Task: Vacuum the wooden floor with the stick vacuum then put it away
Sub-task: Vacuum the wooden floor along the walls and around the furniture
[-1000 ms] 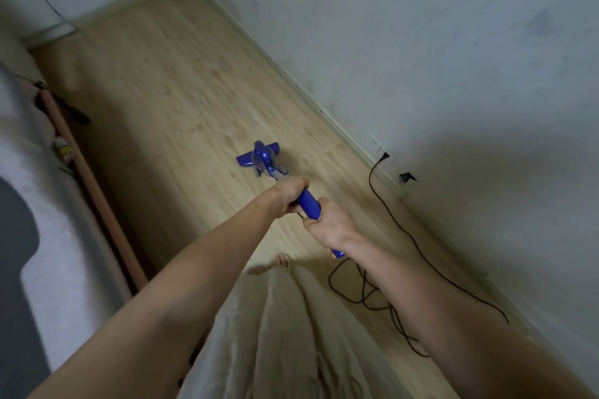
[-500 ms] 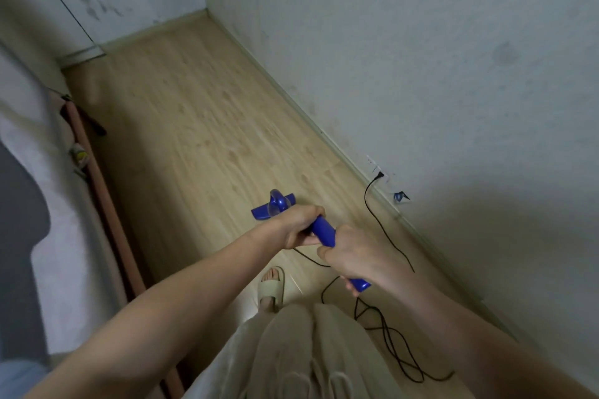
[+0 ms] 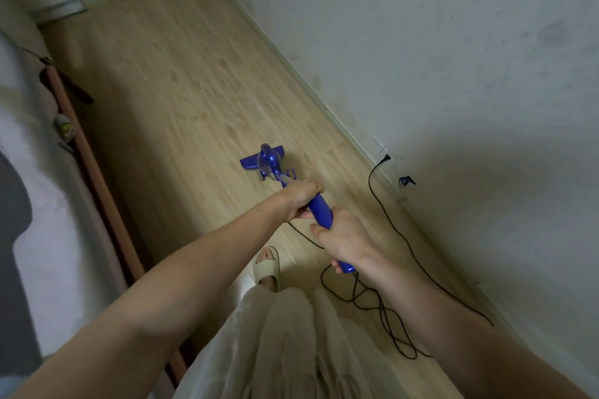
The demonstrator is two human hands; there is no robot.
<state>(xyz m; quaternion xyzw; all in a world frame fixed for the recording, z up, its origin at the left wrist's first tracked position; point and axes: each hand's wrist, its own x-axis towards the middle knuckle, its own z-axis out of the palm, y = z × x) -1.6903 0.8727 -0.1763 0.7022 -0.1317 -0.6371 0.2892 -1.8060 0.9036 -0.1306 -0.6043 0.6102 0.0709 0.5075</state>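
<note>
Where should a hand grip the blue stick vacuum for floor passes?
On the blue stick vacuum's thick upper handle, coming from above and behind. The stick slants down to its head on the wooden floor. The left hand and right hand hold it so.

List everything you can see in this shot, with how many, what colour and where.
vacuum: 1, blue, head on the floor ahead, handle held in both hands
cord: 1, black, plugged into the wall on the right, coiled on the floor by the feet
outlet: 1, white, low on the right wall
floor: 1, light wood, running ahead
wall: 1, whitish and marked, right side
bed: 1, grey cover and brown frame, left edge
slipper: 1, beige, on the foot below the hands
trousers: 1, cream, bottom centre
left hand: 1, grips the handle further forward
right hand: 1, grips the handle's rear end
</note>
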